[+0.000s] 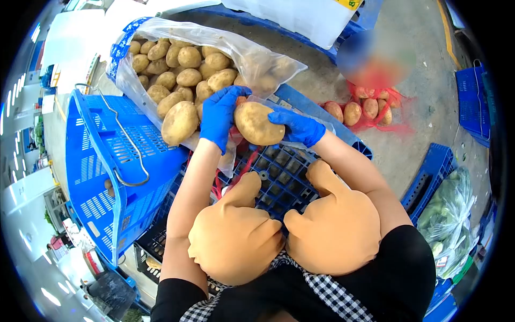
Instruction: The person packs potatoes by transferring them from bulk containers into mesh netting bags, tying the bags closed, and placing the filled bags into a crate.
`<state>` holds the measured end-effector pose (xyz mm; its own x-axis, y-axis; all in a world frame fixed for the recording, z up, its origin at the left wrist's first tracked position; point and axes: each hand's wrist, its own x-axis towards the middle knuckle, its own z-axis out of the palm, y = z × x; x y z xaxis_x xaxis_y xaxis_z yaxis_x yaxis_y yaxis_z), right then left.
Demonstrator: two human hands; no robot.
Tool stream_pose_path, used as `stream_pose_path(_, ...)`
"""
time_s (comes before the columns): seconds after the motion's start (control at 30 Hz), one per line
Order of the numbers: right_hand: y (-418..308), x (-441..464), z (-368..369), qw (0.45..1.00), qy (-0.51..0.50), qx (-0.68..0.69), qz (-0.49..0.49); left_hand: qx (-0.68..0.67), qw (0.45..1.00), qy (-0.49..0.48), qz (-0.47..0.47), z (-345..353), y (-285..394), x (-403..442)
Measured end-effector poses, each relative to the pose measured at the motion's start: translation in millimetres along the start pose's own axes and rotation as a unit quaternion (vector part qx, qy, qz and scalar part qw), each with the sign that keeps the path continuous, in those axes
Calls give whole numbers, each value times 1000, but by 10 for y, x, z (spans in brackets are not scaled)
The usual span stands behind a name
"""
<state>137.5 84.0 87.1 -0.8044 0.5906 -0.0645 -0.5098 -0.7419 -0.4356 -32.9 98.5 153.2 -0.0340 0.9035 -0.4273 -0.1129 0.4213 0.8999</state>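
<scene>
A large tan potato (259, 123) is held up in front of me between both hands. My left hand (220, 115), in a blue glove, is closed against its left side, with the fingers partly behind it. My right hand (298, 126), also gloved in blue, grips the potato's right edge with thumb and fingertips. A small reddish piece shows at the left fingers; I cannot make out what it is. Just beyond my left hand, a clear plastic bag (268, 56) lies open with many potatoes (189, 78) in it. One big potato (179, 123) lies at its near edge.
A blue perforated crate (123, 155) with a wire handle stands at left. Below my hands is a dark blue grid pallet (281, 174). Red net bags with potatoes (352, 114) lie on the floor at right, near a bag of green vegetables (445, 220). My bent knees (332, 228) are close below.
</scene>
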Motion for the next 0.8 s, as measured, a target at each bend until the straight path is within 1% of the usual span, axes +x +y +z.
stream_pose_path(0.07, -42, 59, -5, 998, 0, -61, 25, 64, 997, -36, 36, -25, 147, -120)
stream_pose_path(0.1, -61, 123, 46, 994, 3, -113, 0, 36, 993, -77, 79, -11, 159, -164)
stream_pose_path(0.2, -143, 55, 253, 973, 114, -181, 92, 8, 990, -139, 3, 163, 112, -260)
stream_pose_path(0.23, -28, 16, 92, 985, 125, -95, 75, 108, 985, -125, 58, 314, 96, -311)
stream_pose_path(0.27, 25, -90, -45, 963, 110, -245, 18, 122, 980, -155, 4, 382, 152, -420)
stream_pose_path(0.3, 68, -243, -118, 916, 91, -388, -40, 135, 972, -185, -50, 466, 275, -553)
stream_pose_path(0.33, 94, -340, -65, 847, 69, -519, -97, 80, 969, -217, -87, 532, 182, -590)
stream_pose_path(0.37, 111, -426, 9, 886, 137, -434, -88, 23, 961, -249, -121, 607, 29, -595)
stream_pose_path(0.4, 37, -511, 211, 913, 205, -344, -79, -43, 950, -275, -140, 651, -95, -567)
stream_pose_path(0.47, -189, -563, 357, 884, 202, -422, -2, -181, 915, -318, -171, 731, -322, -459)
stream_pose_path(0.5, -356, -548, 314, 806, 125, -574, 67, -220, 911, -302, -174, 756, -203, -447)
stream_pose_path(0.53, -280, -626, 209, 735, 134, -663, 45, -259, 905, -286, -177, 781, -83, -433)
stream_pose_path(0.57, -205, -703, 103, 647, 149, -747, 26, -262, 918, -236, -178, 689, 245, -468)
stream_pose_path(0.6, -131, -781, -4, 554, 170, -815, 11, -297, 914, -231, -151, 503, 322, -442)
stream_pose_path(0.67, -430, -800, 436, 519, 173, -819, 171, -367, 898, -225, -96, 132, 478, -397)
stream_pose_path(0.7, -555, -837, 443, 489, 127, -838, 207, -373, 882, -284, -42, -126, 401, -378)
stream_pose_path(0.73, -704, -873, 410, 503, 80, -851, 129, -345, 909, -231, -33, -243, 475, -458)
stream_pose_path(0.77, -833, -933, 374, 516, 29, -855, 54, -356, 911, -208, -21, -377, 454, -510)
stream_pose_path(0.8, -943, -987, 376, 526, -23, -850, -21, -338, 930, -140, -26, -468, 448, -560)
